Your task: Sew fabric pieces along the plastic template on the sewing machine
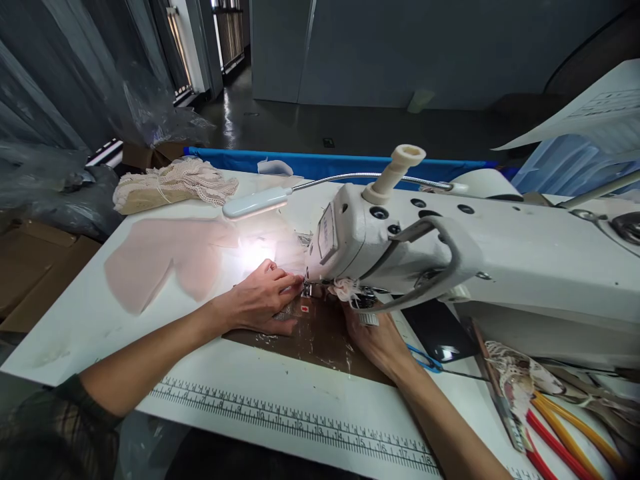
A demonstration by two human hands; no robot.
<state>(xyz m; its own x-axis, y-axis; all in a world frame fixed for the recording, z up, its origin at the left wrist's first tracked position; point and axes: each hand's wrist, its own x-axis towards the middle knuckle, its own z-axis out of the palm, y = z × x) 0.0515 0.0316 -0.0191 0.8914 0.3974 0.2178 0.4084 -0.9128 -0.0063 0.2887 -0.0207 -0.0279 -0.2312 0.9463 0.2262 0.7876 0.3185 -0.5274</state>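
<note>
A white sewing machine (450, 260) stands on a white table (100, 320). My left hand (263, 300) lies flat beside the needle area, fingers stretched toward the presser foot, resting on pale sheer fabric (280, 253) under the lamp's glare. My right hand (375, 337) reaches under the machine head from the front; its fingers are hidden behind the head, near a bit of cream lace (345, 288). A brown patch (320, 340) covers the table below the needle.
A gooseneck lamp (255, 202) shines over the work. Pink fabric pieces (155, 263) and a bundle of cream lace (170, 183) lie at the left. Blue-handled scissors (425, 360), lace scraps and red and yellow tools (560, 433) lie at the right. A ruler (300, 420) is printed along the front edge.
</note>
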